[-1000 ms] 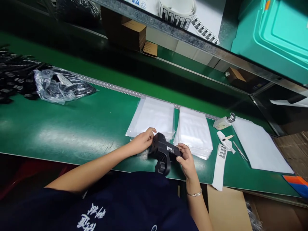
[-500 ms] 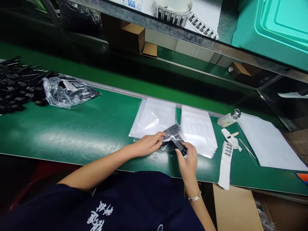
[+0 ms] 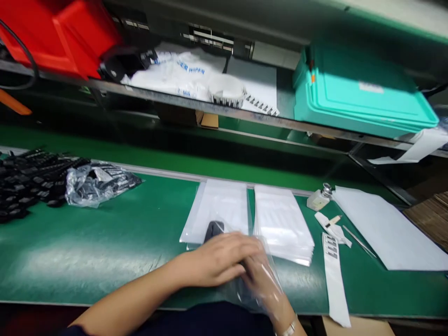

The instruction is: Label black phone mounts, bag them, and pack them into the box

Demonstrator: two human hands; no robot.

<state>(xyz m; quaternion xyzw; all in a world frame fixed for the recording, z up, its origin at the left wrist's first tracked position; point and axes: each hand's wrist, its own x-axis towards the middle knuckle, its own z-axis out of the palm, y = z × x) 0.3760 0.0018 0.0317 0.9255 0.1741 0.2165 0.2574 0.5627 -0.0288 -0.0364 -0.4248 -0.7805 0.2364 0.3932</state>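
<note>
Looking down at a green bench mat [image 3: 105, 242] with a metal rail along its far edge. On it: two stacks of clear bags [image 3: 280, 224], a white sheet [image 3: 385, 228] at right, a label strip [image 3: 334, 275], a small bottle [image 3: 319, 198] and tweezers [image 3: 359, 240]. Far left, a pile of black parts [image 3: 28, 182] beside a crumpled plastic bag [image 3: 98, 184]. The shelf above carries a teal bin [image 3: 357, 93], a red crate [image 3: 59, 32] and a label roll [image 3: 227, 91].

Left hand [image 3: 220, 259] lies flat, fingers together, pressing on a black device [image 3: 213, 229] at the near edge of the left stack; only its top corner shows. Right hand [image 3: 264, 280] sits under or inside a clear bag [image 3: 269, 266] and is motion-blurred, so I can't tell its grip. The lower frame cuts off the forearms.
</note>
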